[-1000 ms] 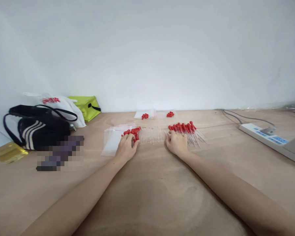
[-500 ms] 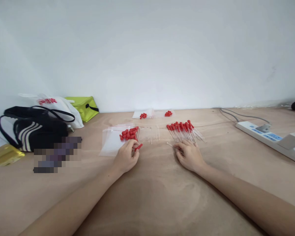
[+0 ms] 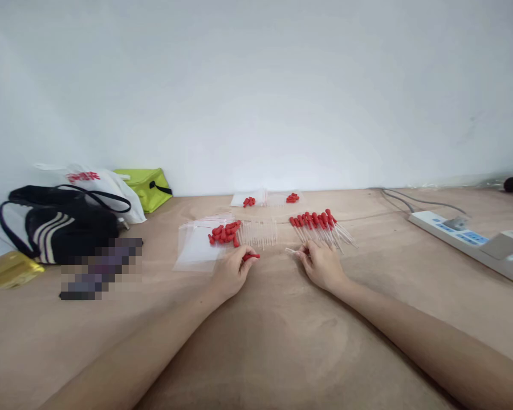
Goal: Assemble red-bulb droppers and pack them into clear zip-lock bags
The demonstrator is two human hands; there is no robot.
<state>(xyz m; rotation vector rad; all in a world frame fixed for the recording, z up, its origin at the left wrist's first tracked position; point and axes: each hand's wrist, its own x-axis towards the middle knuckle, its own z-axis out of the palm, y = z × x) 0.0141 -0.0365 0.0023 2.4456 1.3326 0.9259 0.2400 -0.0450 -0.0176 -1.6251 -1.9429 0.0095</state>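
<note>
A red rubber dropper bulb (image 3: 251, 257) is pinched between the thumb and fingers of my left hand (image 3: 233, 272). My right hand (image 3: 324, 266) grips a thin clear dropper tube (image 3: 290, 250), whose end points left toward the bulb; a gap separates the two. Loose red bulbs (image 3: 224, 232) are heaped just beyond my left hand, partly on a clear zip bag (image 3: 194, 250). A row of bare clear tubes (image 3: 259, 233) lies beside that heap. Past my right hand, several droppers with red bulbs fitted (image 3: 314, 221) lie side by side.
Two small zip bags with red bulbs (image 3: 248, 201) (image 3: 292, 197) lie by the wall. At left are a black bag (image 3: 68, 228), a white plastic bag (image 3: 130, 208), a lime-green bag (image 3: 145, 191) and a yellow packet (image 3: 12, 269). A power strip (image 3: 453, 230) with cables is at right.
My left hand has moved right with the red bulb, which now lies more level. My right hand has shifted slightly left and up with the tube, so the hands are closer together.
</note>
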